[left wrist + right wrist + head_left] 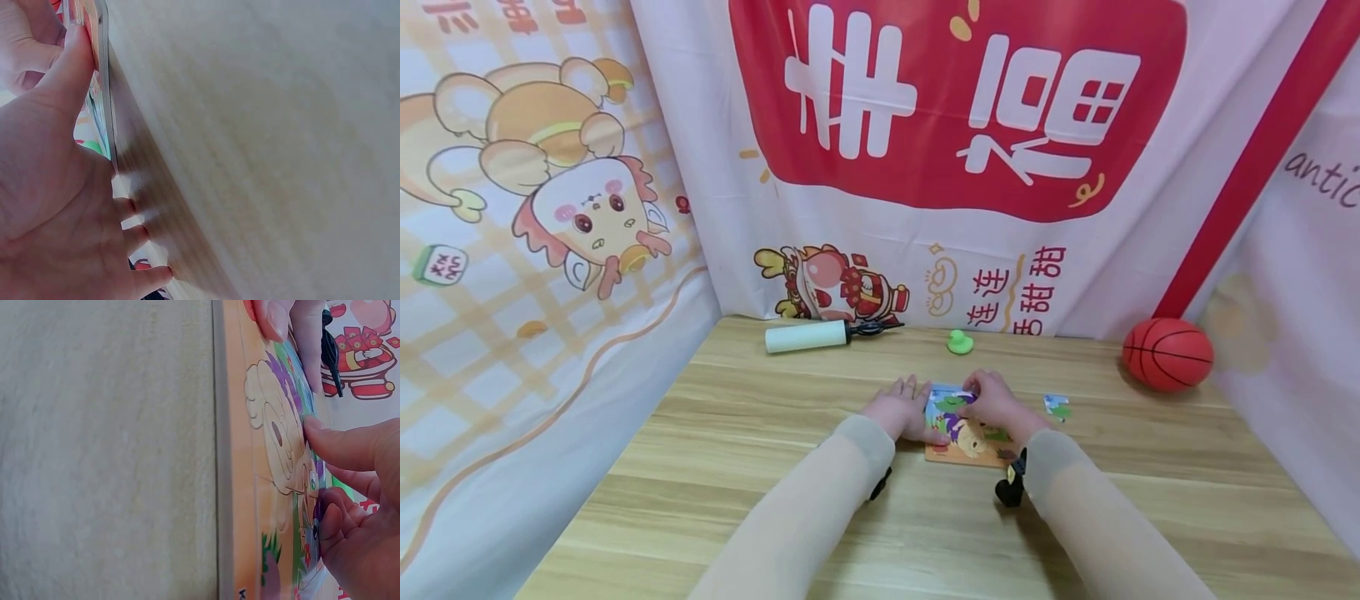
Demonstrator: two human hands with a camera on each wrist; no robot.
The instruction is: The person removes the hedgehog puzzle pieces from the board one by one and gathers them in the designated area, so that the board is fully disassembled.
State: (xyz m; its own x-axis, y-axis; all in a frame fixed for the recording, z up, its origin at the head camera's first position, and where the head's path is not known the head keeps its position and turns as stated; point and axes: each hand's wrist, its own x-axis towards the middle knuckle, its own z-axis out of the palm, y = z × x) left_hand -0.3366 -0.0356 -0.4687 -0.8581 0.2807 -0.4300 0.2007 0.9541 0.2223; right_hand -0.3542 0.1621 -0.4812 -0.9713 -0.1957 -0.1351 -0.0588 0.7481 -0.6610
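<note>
A jigsaw puzzle [955, 452] with an orange lower edge and a cartoon figure in purple lies flat on the table. My left hand [904, 410] rests at its left side, thumb on the puzzle and fingers spread on the wood. In the left wrist view, those fingers [134, 239] are fairly straight and hold nothing. My right hand [997, 402] is over the upper right of the puzzle, pinching a purple puzzle piece [969, 398], partly hidden by the fingers. In the right wrist view, the thumb [340, 445] touches the picture. A loose puzzle piece [1057, 407], blue and green, lies to the right.
Behind the puzzle sits a green rubber duck [959, 342]. A white hand pump [807, 337] with a black end lies at the back left. At the back right stands a red basketball [1168, 355]. Printed cloth [865, 225] hangs along the table's back edge.
</note>
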